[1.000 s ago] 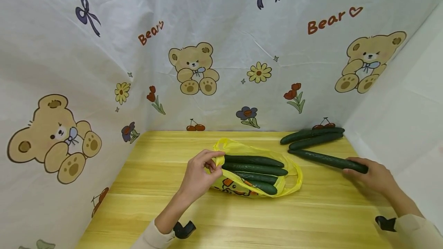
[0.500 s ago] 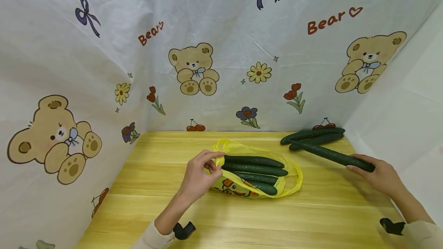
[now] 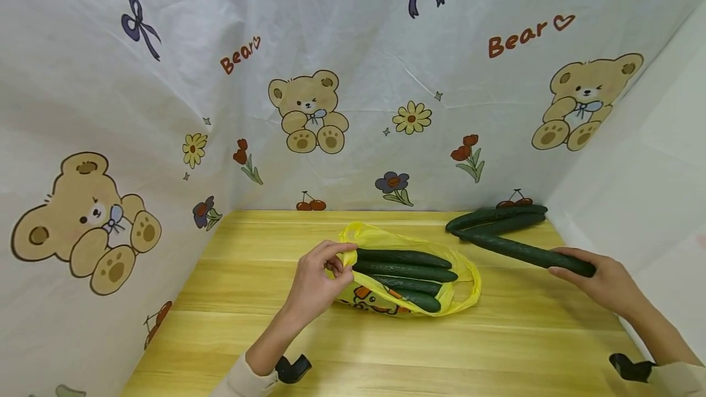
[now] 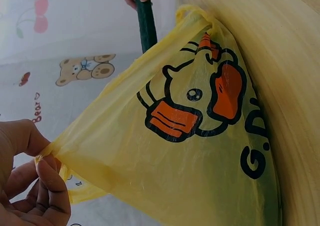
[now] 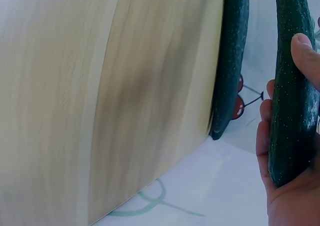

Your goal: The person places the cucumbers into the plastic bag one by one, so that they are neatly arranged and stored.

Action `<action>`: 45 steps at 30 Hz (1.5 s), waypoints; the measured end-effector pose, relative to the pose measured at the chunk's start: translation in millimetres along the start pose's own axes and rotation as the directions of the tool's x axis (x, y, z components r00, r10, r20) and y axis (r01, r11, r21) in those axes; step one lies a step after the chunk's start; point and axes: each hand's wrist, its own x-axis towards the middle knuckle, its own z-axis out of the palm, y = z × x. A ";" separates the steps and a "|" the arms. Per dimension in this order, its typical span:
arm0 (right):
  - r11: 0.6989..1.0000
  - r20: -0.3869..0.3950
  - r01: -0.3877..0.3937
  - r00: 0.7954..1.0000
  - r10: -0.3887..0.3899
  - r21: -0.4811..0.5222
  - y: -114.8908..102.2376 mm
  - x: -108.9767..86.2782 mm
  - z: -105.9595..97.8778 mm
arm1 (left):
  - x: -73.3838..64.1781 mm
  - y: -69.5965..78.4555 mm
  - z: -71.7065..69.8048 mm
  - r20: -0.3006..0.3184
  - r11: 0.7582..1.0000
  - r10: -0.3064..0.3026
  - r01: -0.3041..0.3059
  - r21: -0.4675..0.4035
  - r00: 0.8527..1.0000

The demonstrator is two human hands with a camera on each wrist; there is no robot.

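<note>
My left hand [image 3: 318, 280] pinches the left edge of a yellow plastic bag [image 4: 125, 121] between thumb and fingers, drawing that side up. The bag lies on its side with a printed duck face, its mouth spread. Several cucumbers [image 3: 408, 271] lie inside it, side by side. My right hand [image 3: 603, 283] grips a dark green cucumber [image 3: 518, 251] by its near end, thumb along one side and fingers round the other in the right wrist view. The held cucumber is off the table, its far end in front of two other cucumbers [image 3: 515, 223].
Those two cucumbers lie together at the table's back right corner. A wood-grain table [image 3: 386, 354] carries everything. White cloth walls [image 3: 358, 29] printed with bears and flowers enclose the back and left; a plain white wall [image 3: 656, 201] stands at the right.
My right hand has lifted the cucumber from the table and moved slightly right and toward me, and the cucumber's far end has swung a little left. My left hand stays on the bag.
</note>
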 end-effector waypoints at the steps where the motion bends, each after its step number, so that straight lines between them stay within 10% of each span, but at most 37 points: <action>1: 1.000 0.001 0.002 1.000 -0.002 0.006 -2.7 0.0 0.5 | 0.0 0.1 -0.2 -0.001 1.000 0.001 -0.001 0.002 1.000; 45: 0.981 0.104 0.191 0.975 -0.195 0.042 -92.4 32.2 40.1 | -0.7 3.0 0.5 0.003 1.000 0.007 -0.007 -0.009 1.000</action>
